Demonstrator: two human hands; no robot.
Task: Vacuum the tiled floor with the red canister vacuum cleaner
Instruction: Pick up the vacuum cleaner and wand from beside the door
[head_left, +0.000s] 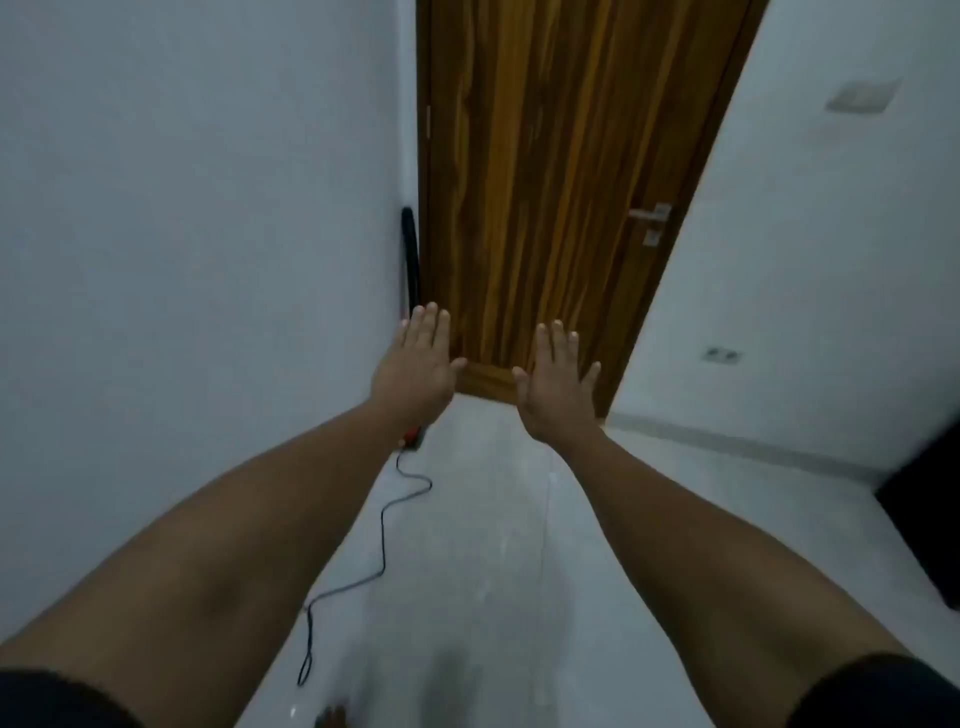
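Both my arms stretch forward over the pale tiled floor (483, 545). My left hand (418, 364) and my right hand (556, 382) are held flat, fingers spread, holding nothing. Behind my left wrist a small part of the red canister vacuum cleaner (413, 435) shows in the corner by the door; most of it is hidden by my arm. Its black tube (410, 260) stands upright against the wall above my left hand. A thin black cord (384, 525) snakes from the vacuum along the floor toward me.
A shut wooden door (545, 182) with a metal handle (652, 213) stands ahead. White walls close in on the left and right; the right one carries a switch (862, 96) and a socket (721, 355). Something dark (930, 525) sits at the right edge.
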